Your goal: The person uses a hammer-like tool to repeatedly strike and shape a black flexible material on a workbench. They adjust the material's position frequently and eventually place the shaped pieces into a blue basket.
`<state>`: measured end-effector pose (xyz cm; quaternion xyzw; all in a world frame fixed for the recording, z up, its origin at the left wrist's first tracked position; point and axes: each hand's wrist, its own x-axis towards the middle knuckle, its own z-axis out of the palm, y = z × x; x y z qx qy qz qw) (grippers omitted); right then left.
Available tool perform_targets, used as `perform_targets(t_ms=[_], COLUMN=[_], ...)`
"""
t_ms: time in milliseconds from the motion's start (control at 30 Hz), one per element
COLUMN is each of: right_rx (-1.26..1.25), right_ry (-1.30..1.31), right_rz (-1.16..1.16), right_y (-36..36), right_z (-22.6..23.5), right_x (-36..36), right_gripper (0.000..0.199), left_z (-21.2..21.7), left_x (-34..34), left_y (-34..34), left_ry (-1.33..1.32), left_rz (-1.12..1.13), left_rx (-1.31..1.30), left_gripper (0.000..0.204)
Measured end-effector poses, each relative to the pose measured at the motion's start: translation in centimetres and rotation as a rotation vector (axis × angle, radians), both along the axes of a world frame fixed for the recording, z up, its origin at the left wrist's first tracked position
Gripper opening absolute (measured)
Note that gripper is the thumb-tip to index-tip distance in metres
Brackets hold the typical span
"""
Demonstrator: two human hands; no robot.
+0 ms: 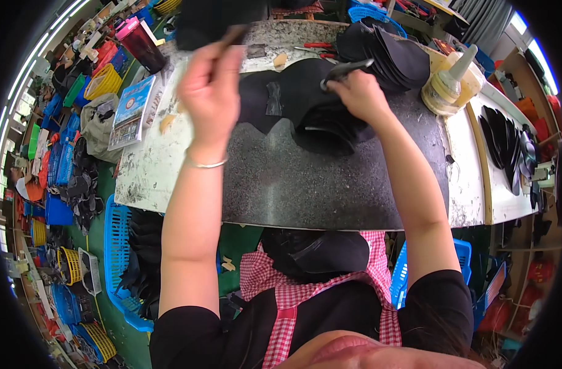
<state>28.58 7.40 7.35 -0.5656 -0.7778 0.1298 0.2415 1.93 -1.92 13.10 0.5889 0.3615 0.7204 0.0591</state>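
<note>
My left hand (210,83), smeared by motion, is raised over the far left of the table. Its fingers are closed at the edge of something dark, too blurred to name; a large black shape (216,21) lies just beyond. My right hand (362,95) is wrapped round a hammer (347,70), whose metal head points left and right. Below that hand sits a folded, curved stack of black sheet pieces (330,132). Left of the stack, a flat black piece (253,101) with a shiny grey strip (274,98) lies on the dark slab (293,184).
A fan of black pieces (385,58) lies at the back right, beside a glue bottle (448,86). Red-handled pliers (318,45) rest at the back. At left stand a dark tumbler (141,44) and a booklet (132,111). A blue basket (116,246) stands below the table.
</note>
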Motion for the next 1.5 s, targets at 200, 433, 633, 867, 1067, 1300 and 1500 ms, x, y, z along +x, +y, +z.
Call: perform_targets(t_ms=[200, 433, 633, 867, 1067, 1300, 1500], right_rx=[0.264, 0.381, 0.243, 0.4, 0.12, 0.07, -0.009], right_ry=[0.304, 0.343, 0.337, 0.49, -0.127, -0.285, -0.275], right_rz=[-0.323, -0.147, 0.045, -0.155, -0.009, -0.037, -0.126], right_y=[-2.7, -5.6, -5.0, -4.7, -3.4, -1.3, 0.3], right_z=[2.8, 4.3, 2.8, 1.4, 0.8, -1.1, -2.2], right_x=[5.1, 6.4, 3.3, 1.4, 2.0, 4.9, 8.7], right_gripper=[0.038, 0.032, 0.028, 0.033, 0.04, 0.042, 0.045], left_z=[-6.7, -7.8, -6.9, -7.2, -8.9, 0.2, -6.4], left_x=[6.5, 5.8, 7.7, 8.2, 6.9, 4.4, 8.3], left_y=[4.4, 8.0, 6.8, 7.0, 7.9, 1.5, -9.7], left_ry=[0.182, -0.381, -0.621, -0.851, -1.105, -0.586, 0.55], left_rz=[-0.531, -1.107, -0.794, -0.649, -0.48, -0.411, -0.74], left_rx=[-0.818, -1.046, -1.059, -1.043, -0.792, 0.012, -0.311], left_gripper=[0.014, 0.011, 0.022, 0.028, 0.026, 0.006, 0.009])
